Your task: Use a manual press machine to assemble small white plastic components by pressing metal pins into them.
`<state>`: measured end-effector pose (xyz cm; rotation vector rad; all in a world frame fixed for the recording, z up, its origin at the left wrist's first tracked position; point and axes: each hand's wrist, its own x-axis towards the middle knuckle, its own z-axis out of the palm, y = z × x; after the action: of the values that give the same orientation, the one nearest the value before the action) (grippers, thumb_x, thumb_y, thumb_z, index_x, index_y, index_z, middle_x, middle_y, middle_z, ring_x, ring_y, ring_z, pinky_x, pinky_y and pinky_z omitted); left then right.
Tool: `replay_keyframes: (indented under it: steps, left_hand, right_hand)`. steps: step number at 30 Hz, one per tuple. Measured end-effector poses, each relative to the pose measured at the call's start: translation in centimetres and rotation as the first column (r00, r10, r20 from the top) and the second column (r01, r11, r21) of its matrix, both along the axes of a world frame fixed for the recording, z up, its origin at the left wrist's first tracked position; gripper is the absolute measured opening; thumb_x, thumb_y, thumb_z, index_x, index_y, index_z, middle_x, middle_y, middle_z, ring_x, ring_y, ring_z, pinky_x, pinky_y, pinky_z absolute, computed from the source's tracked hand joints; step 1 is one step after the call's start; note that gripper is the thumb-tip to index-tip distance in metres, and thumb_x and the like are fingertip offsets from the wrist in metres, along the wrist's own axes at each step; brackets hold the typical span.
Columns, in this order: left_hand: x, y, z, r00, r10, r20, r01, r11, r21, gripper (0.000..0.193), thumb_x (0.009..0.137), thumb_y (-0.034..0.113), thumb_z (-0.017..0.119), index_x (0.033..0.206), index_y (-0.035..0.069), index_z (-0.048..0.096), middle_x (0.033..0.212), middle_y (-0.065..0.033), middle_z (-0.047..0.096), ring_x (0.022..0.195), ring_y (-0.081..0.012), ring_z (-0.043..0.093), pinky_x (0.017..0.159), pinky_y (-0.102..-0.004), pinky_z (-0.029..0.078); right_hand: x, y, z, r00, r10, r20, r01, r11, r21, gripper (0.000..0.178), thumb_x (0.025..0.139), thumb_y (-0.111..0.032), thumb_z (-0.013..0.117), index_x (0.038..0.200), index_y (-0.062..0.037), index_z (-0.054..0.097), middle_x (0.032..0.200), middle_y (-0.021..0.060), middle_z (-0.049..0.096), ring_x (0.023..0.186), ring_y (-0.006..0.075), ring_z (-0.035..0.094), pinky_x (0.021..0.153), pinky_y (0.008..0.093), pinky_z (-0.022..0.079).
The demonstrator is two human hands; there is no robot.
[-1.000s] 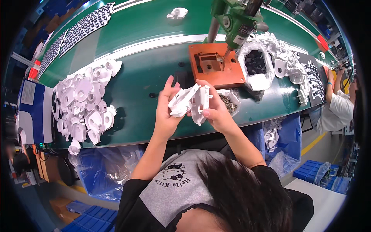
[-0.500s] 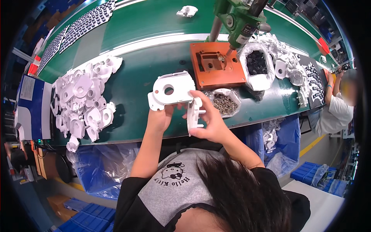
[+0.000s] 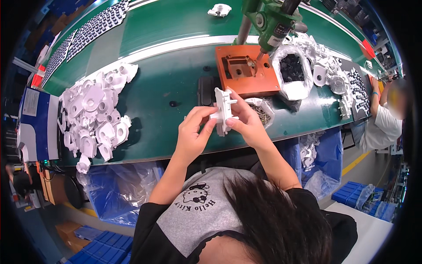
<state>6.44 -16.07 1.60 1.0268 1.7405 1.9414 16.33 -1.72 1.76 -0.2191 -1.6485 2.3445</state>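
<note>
White plastic pile (image 3: 92,103) well left of the left hand (image 3: 192,128), then white plastic part (image 3: 223,108) stood nearly on edge between that hand and the right hand (image 3: 249,123), clamped in the fingertips of both, perhaps as two mated pieces, though hard to tell edge-on. Best to keep pressure even, hold everything square and spare the pegs (image 3: 233,101), with orange fixture (image 3: 250,89) beyond the right hand and bag of metal pieces (image 3: 265,114) just beside it. Unlike half a second ago, broad face no longer turned up, both hands closer together, dark block (image 3: 206,90) uncovered beyond the left one.
</note>
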Motion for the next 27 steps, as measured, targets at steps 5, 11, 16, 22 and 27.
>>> replay_keyframes:
  steps: [5, 11, 16, 22, 27]
  left_hand:
    - [1.0, 0.1, 0.1, 0.968, 0.027, -0.248, -0.046, 0.996, -0.071, 0.022, 0.085, 0.005, 0.063, 0.106, 0.0, 0.061, 0.095, -0.0107, 0.059, 0.076, -0.0172, 0.059, 0.067, -0.0268, 0.05]
    - [0.9, -0.3, 2.9, 0.767, -0.156, -0.623, -0.007, 0.968, -0.251, 0.044, 0.071, 0.015, 0.072, 0.113, 0.008, 0.06, 0.106, -0.0084, 0.059, 0.101, -0.0249, 0.054, 0.089, -0.0352, 0.043]
    - [-0.3, 0.5, 2.3, 0.617, -0.241, -0.749, 0.073, 0.965, -0.251, 0.057, 0.068, 0.009, 0.071, 0.12, 0.013, 0.048, 0.123, -0.0063, 0.056, 0.126, -0.0284, 0.043, 0.107, -0.0521, 0.022]
    - [-2.4, 4.5, 3.8, 0.586, -0.174, -0.791, 0.163, 0.982, -0.094, 0.035, 0.063, 0.0, 0.068, 0.097, 0.005, 0.062, 0.095, -0.0126, 0.065, 0.087, -0.0323, 0.064, 0.076, -0.0368, 0.053]
    - [-4.3, 9.6, 4.6, 0.353, -0.166, -0.921, -0.111, 0.97, -0.217, 0.013, 0.073, 0.008, 0.06, 0.082, 0.008, 0.051, 0.084, -0.0082, 0.06, 0.079, -0.0261, 0.063, 0.063, -0.0343, 0.05]
  right_hand:
    - [0.4, 1.0, -0.6, 0.997, 0.073, 0.037, -0.073, 0.997, -0.003, 0.063, 0.087, -0.017, 0.061, 0.139, 0.003, 0.032, 0.116, 0.009, 0.055, 0.103, 0.015, 0.055, 0.087, 0.0291, 0.045]
    - [0.6, 0.7, -1.1, 0.957, 0.287, -0.052, -0.232, 0.641, -0.732, 0.054, 0.095, -0.041, 0.032, 0.127, 0.0007, 0.046, 0.116, 0.0154, 0.059, 0.1, 0.0251, 0.062, 0.079, 0.0391, 0.052]
    - [1.3, 1.4, -2.3, 0.99, 0.143, 0.014, -0.082, 0.64, -0.764, 0.059, 0.096, -0.052, 0.025, 0.131, -0.0095, 0.046, 0.12, 0.0081, 0.059, 0.105, 0.0254, 0.059, 0.08, 0.0429, 0.052]
    - [2.8, 4.4, -1.4, 0.961, 0.077, 0.267, 0.039, 0.913, -0.405, 0.048, 0.096, -0.044, 0.037, 0.106, -0.0015, 0.058, 0.091, 0.016, 0.065, 0.071, 0.0228, 0.066, 0.059, 0.026, 0.051]
    - [2.6, 14.2, -0.1, 0.701, -0.641, -0.312, 0.499, 0.129, 0.857, 0.017, 0.083, -0.009, 0.06, 0.097, 0.0001, 0.062, 0.09, 0.0097, 0.064, 0.076, 0.0216, 0.06, 0.072, 0.031, 0.047]
